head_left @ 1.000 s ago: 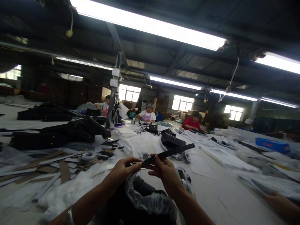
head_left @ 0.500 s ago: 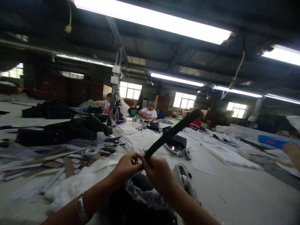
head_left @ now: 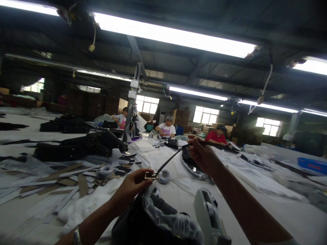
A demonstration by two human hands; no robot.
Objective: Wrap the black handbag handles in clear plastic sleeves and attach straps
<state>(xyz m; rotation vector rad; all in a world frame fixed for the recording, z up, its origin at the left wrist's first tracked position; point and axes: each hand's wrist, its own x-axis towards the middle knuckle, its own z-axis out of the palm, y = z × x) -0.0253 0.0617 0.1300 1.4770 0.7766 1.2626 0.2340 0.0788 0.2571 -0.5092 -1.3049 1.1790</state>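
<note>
My left hand pinches a gold-coloured metal buckle between thumb and fingers. A narrow black strap runs from the buckle up to the right. Farther along, my right hand is closed on that strap, and a length of it extends to the right beyond my fingers. Directly below stands a black bag, its opening lined with crumpled clear plastic. How the strap passes through the buckle is too small to make out.
A grey tape dispenser stands right of the bag. Past it are another black bag and a plastic-wrapped roll. Cardboard strips and black bags cover the left side. Several co-workers sit across the table.
My right hand has moved up and right along the strap, away from my left hand, drawing it taut. The buckle now shows in my left hand. A hand at the right edge has gone.
</note>
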